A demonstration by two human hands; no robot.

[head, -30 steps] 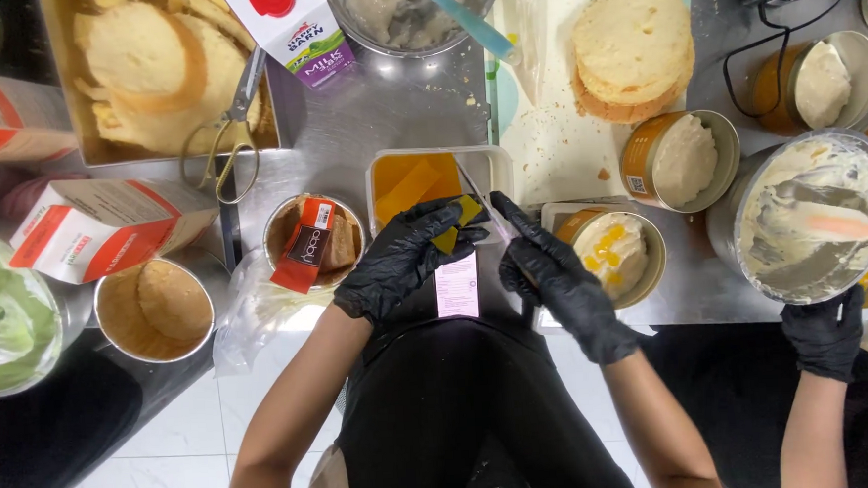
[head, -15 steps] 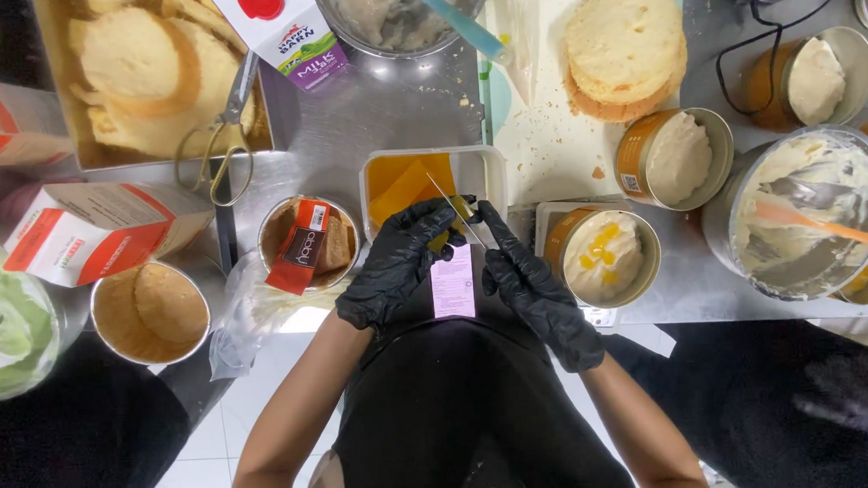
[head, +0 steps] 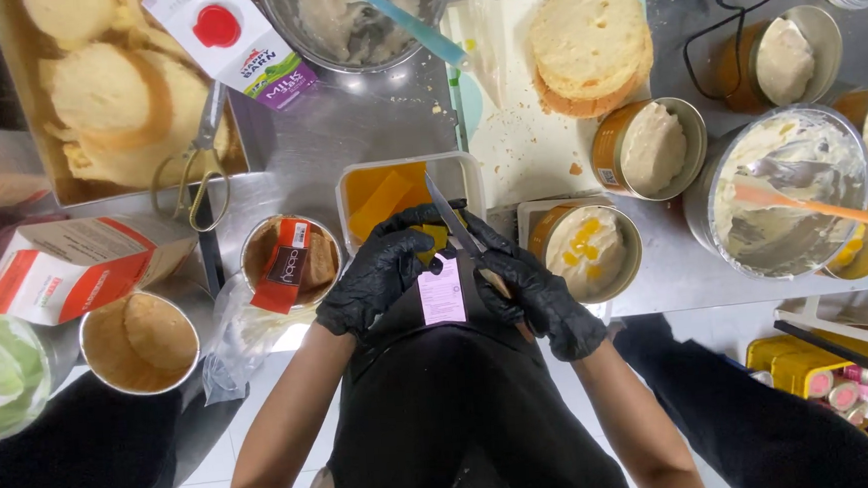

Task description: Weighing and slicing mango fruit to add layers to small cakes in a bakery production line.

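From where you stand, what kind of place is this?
Most likely a bakery or cake kitchen: a steel worktable, sponge cake rounds, tins of cream, and gloved hands cutting yellow fruit with a knife.

Both the left hand [head: 381, 276] and the right hand [head: 536, 293] wear black, glossy, wrinkled disposable gloves ending at the wrists. Forearms are bare. A black apron [head: 463, 421] carries a small pink tag [head: 442, 291].

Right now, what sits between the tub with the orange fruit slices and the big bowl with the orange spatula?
In the head view, a round tin of cream with yellow fruit bits lies between the tub and the bowl.
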